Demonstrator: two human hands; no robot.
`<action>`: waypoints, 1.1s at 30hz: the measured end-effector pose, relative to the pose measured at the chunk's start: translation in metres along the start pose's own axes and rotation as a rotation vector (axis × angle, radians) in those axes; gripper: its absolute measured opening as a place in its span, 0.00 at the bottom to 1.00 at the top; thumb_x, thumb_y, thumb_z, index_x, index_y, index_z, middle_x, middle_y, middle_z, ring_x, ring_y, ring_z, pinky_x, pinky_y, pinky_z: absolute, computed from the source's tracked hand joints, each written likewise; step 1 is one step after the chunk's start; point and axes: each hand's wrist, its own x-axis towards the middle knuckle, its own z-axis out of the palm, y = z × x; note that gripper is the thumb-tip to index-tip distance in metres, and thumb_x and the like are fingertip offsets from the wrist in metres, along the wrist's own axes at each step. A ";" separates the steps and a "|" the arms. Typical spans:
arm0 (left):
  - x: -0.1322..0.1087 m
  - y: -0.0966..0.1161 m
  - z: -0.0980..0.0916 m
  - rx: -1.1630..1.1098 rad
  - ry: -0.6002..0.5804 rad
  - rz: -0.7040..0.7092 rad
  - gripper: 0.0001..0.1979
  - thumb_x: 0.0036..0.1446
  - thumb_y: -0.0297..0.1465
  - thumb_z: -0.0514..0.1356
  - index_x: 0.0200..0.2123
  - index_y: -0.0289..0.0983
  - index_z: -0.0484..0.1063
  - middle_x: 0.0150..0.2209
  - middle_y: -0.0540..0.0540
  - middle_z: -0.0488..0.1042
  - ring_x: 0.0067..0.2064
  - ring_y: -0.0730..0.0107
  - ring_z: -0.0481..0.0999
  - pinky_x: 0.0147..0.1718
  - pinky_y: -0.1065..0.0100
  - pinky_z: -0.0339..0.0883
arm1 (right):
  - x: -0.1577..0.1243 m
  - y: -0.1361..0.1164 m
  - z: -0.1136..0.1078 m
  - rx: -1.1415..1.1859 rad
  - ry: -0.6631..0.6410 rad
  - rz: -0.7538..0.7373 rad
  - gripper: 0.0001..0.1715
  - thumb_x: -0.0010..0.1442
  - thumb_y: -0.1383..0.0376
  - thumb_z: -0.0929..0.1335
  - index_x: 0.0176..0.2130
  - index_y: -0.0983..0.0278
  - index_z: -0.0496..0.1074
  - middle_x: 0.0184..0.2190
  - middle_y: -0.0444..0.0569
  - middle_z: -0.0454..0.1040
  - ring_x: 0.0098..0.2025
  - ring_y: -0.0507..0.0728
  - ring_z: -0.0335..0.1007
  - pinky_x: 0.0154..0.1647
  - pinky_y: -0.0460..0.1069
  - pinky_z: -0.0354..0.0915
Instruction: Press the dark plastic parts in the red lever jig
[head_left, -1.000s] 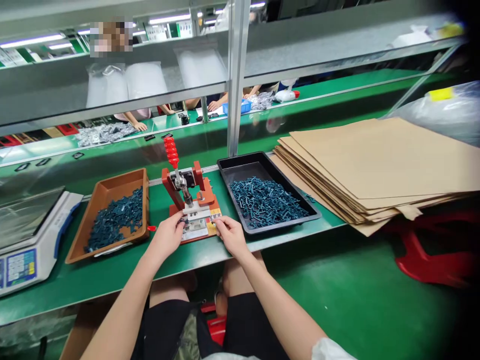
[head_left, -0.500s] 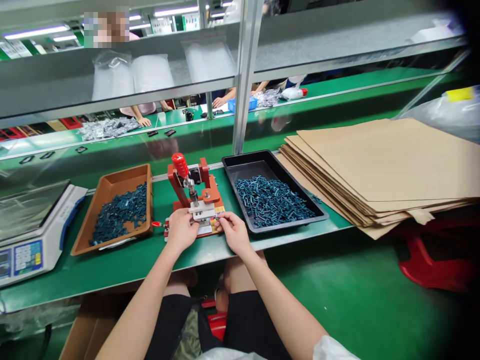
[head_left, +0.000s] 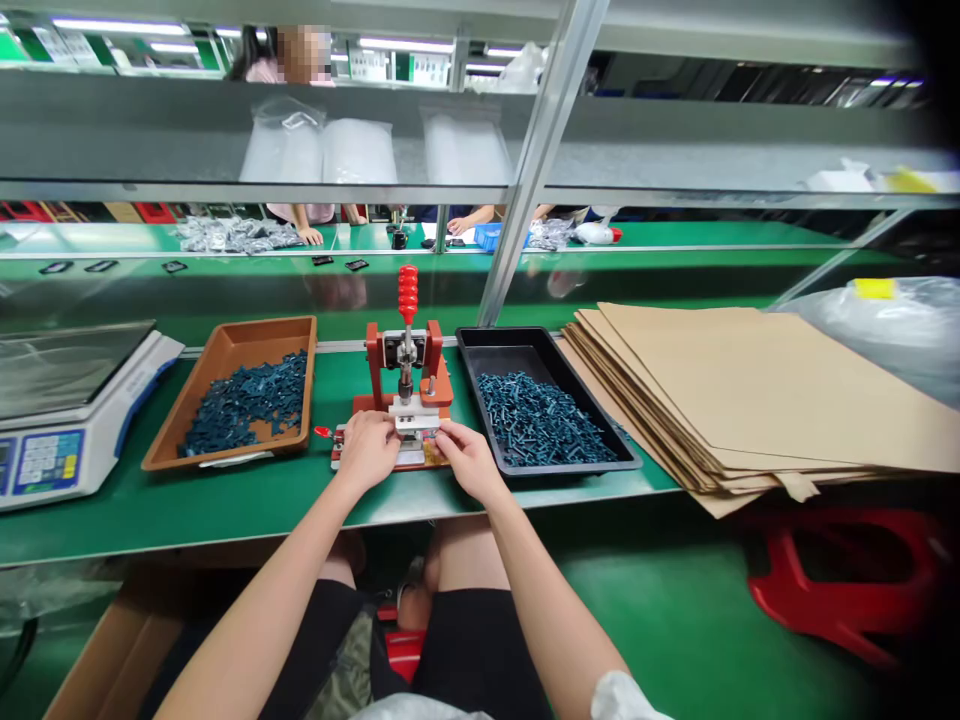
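Left hand (head_left: 367, 452) curls down over the front of the press, its fingers pressed on the fixture, while right hand (head_left: 469, 460) pinches at the front right corner, fingertips drawn together; whatever lies between them is too small to tell. Both work on a red-and-steel toggle press (head_left: 431, 385), which sits on the green tabletop (head_left: 255, 510) directly before the person, between 2 trays. Its ribbed red handle (head_left: 408, 295) stands raised, with the long axis running straight up, away from the tabletop, so the press looks unclamped. A steel plunger (head_left: 406, 380) points down at a white fixture block (head_left: 409, 420).

Much work appears to remain, judging by the dark teal parts (head_left: 247, 405) heaped in the orange-brown plastic tray (head_left: 225, 345) on the left and the teal parts (head_left: 540, 425) in the black plastic tray (head_left: 495, 342) on the right. Which heap is finished cannot be told. Further left stands a white digital scale (head_left: 75, 465); to the right lies a stack of flat kraft-paper sheets (head_left: 750, 390). Beyond, clear plastic bags (head_left: 319, 150) sit on a metal shelf (head_left: 225, 130).
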 end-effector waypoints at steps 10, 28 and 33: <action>-0.003 0.007 0.004 -0.037 0.084 -0.069 0.07 0.55 0.30 0.60 0.32 0.40 0.80 0.44 0.43 0.81 0.52 0.52 0.75 0.57 0.52 0.64 | 0.006 0.004 0.002 -0.521 0.029 -0.276 0.09 0.62 0.64 0.65 0.35 0.62 0.76 0.37 0.50 0.76 0.40 0.58 0.72 0.44 0.52 0.69; -0.008 0.005 -0.002 -0.002 0.030 0.011 0.10 0.53 0.34 0.65 0.39 0.39 0.79 0.45 0.40 0.79 0.53 0.51 0.74 0.56 0.53 0.65 | 0.031 0.021 0.016 -0.503 -0.102 -0.315 0.12 0.58 0.68 0.70 0.39 0.56 0.83 0.44 0.46 0.82 0.46 0.58 0.79 0.52 0.53 0.72; -0.007 0.006 -0.003 0.016 0.022 0.005 0.10 0.53 0.34 0.65 0.38 0.38 0.79 0.44 0.40 0.78 0.52 0.50 0.73 0.56 0.52 0.64 | 0.026 0.020 0.019 -0.555 -0.045 -0.360 0.14 0.59 0.70 0.69 0.42 0.57 0.82 0.44 0.47 0.82 0.48 0.59 0.78 0.53 0.53 0.71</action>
